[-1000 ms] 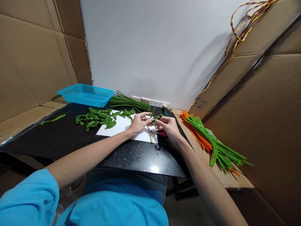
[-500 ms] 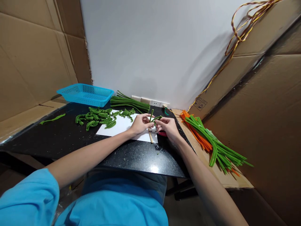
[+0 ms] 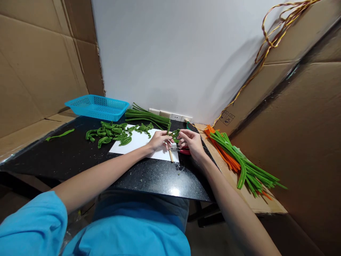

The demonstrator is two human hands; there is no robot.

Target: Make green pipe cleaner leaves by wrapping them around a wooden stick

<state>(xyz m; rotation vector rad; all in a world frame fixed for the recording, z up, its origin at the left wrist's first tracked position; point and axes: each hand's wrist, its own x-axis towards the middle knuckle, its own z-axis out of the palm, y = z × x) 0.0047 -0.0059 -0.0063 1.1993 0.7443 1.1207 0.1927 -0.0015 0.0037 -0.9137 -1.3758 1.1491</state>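
Head view: I log left hand (image 3: pixel 159 140) pinched nearly closed on a looped green strip (image 3: pixel 175 134), right hand (image 3: pixel 194 144) pinching its right side; strip above right end of white sheet (image 3: pixel 138 143).

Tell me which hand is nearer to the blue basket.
Left. The left hand is over the white paper, right of the blue basket and closer to the person; the right hand is farther right, past the left one.
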